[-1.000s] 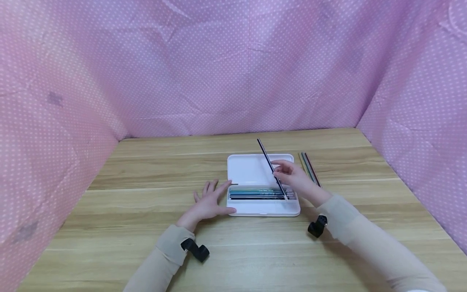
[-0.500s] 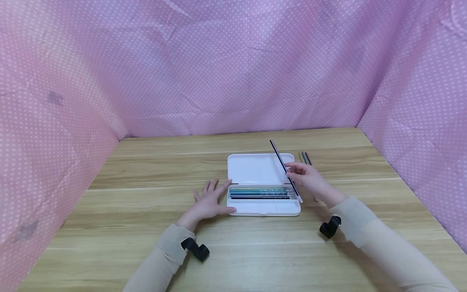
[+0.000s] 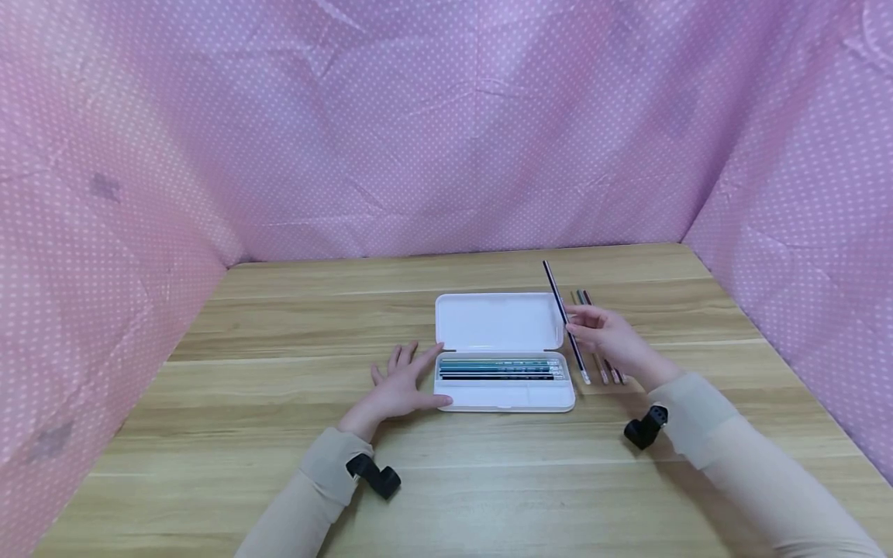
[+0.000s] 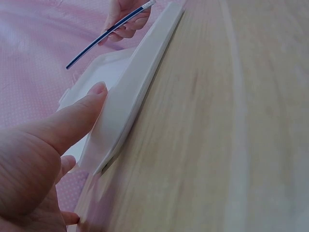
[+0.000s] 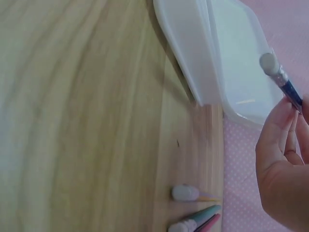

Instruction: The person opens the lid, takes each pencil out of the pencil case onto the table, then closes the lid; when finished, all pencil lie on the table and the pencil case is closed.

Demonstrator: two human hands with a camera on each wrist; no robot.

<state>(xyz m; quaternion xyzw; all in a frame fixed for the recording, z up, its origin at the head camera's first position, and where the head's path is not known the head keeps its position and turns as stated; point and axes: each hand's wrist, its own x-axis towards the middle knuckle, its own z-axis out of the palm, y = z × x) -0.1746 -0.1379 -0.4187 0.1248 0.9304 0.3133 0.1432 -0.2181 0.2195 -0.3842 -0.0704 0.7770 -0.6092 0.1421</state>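
A white pencil case [image 3: 502, 397] lies with its lid [image 3: 498, 322] folded back on the table. Several pencils [image 3: 495, 370], green, teal and dark, fill its tray side by side. At the case's left end my left hand [image 3: 394, 391] rests with fingers spread, its thumb on the near rim. My right hand [image 3: 610, 337] pinches a dark blue striped pencil [image 3: 556, 291] between thumb and fingers, just right of the case; its white eraser end points down toward me. In the right wrist view that pencil's eraser [image 5: 269, 64] shows close up.
Right of the case, partly behind my right hand, several pencils [image 3: 605, 370] lie side by side on the wooden table [image 3: 314, 325]. Pink dotted cloth [image 3: 446, 139] hangs around the table's back and sides.
My right hand has moved right with the striped pencil, from over the case's tray to beside its right edge. The left hand has stayed in place.
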